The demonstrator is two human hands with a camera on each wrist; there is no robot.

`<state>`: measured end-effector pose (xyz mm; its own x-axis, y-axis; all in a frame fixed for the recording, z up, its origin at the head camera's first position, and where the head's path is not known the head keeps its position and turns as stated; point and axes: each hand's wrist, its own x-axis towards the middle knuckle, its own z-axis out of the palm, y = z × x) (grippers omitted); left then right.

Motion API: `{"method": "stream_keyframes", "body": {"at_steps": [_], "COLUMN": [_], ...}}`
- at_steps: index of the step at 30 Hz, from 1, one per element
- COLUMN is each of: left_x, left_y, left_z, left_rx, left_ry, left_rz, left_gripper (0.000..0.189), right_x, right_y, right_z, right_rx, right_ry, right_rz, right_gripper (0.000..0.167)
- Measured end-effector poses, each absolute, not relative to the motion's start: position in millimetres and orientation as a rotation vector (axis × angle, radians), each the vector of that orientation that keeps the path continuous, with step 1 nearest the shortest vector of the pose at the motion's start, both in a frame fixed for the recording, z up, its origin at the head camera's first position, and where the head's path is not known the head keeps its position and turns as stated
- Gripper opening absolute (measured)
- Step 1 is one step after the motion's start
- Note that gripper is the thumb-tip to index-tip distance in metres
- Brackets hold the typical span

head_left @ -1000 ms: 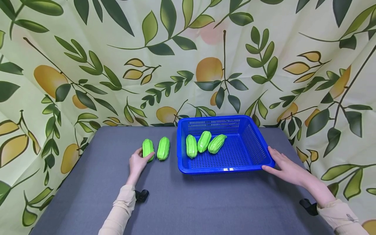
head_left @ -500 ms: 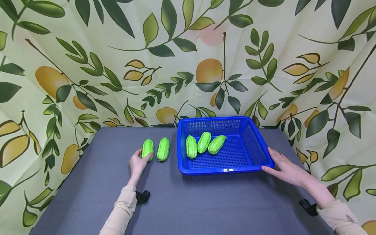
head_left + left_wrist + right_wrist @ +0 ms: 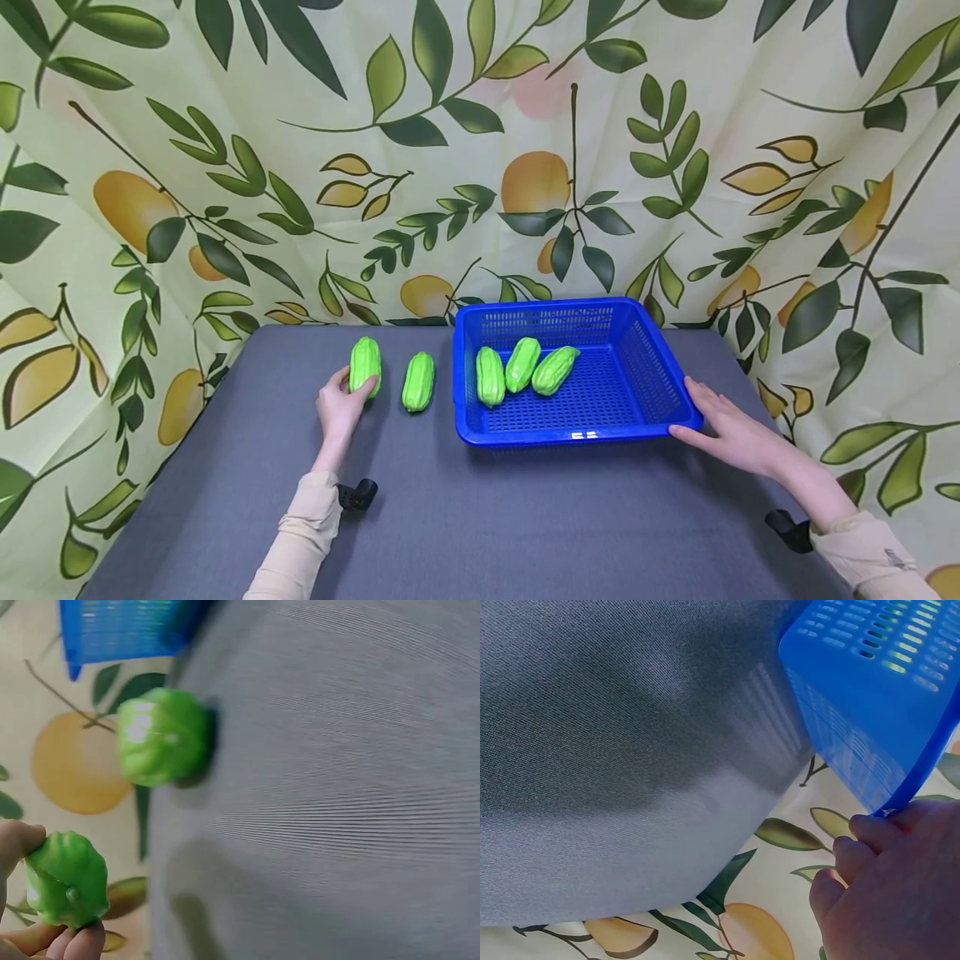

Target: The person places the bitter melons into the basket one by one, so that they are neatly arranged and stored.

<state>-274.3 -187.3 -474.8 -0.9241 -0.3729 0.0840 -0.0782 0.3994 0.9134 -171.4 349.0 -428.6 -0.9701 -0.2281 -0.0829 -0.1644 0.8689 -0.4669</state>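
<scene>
My left hand [image 3: 341,408] pinches a ribbed, light green bitter melon [image 3: 365,367] between thumb and fingers, its stalk end showing in the left wrist view. It is held up off the table, with a shadow on the cloth below. To its right a second bitter melon [image 3: 418,382] lies on the table. Three bitter melons [image 3: 522,365] lie in the left half of a blue plastic basket [image 3: 577,435]. At the basket's front right corner my right hand [image 3: 727,429] rests with spread fingers [image 3: 874,829] touching the rim.
A grey cloth covers the table [image 3: 510,525]. Behind it and at both sides hangs a curtain [image 3: 450,242] printed with leaves and fruit. Each wrist wears a black camera mount [image 3: 358,495].
My left hand has lifted the leftmost bitter melon from the table and moved it slightly left and away. The right hand and the basket stay where they were.
</scene>
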Motion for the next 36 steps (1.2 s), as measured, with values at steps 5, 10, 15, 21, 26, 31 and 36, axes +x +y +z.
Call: {"method": "stream_keyframes", "body": {"at_steps": [5,10,15,21,26,31,36], "left_x": [-275.2,-273.9,-271.2,-268.6,-267.5,-266.4,-267.5], "left_y": [-186.9,-184.3,-179.5,-173.4,-170.8,-170.0,-168.4], "left_z": [-449.1,-428.2,-412.3,-392.2,-381.3,-375.6,-362.1], "left_rx": [0.371,0.342,0.297,0.241,0.217,0.224,0.205], "left_ry": [-2.301,-2.243,-2.192,-2.131,-2.115,-2.095,-2.009], "left_rz": [-1.558,-1.588,-1.664,-1.72,-1.733,-1.781,-1.865], "left_gripper": [0.058,0.057,0.059,0.058,0.058,0.059,0.059], "right_x": [-171.6,-171.5,-171.2,-171.5,-171.8,-172.1,-172.6], "right_y": [349.9,350.4,350.4,351.0,351.8,351.7,351.1], "right_z": [-428.7,-429.2,-428.9,-428.6,-429.0,-428.8,-429.3], "right_rx": [-0.311,-0.309,-0.305,-0.32,-0.328,-0.322,-0.317], "right_ry": [2.905,2.904,2.902,2.906,2.908,2.906,2.901], "right_rz": [-0.711,-0.717,-0.715,-0.711,-0.712,-0.711,-0.708], "right_gripper": [0.093,0.093,0.094,0.093,0.093,0.093,0.093]}}
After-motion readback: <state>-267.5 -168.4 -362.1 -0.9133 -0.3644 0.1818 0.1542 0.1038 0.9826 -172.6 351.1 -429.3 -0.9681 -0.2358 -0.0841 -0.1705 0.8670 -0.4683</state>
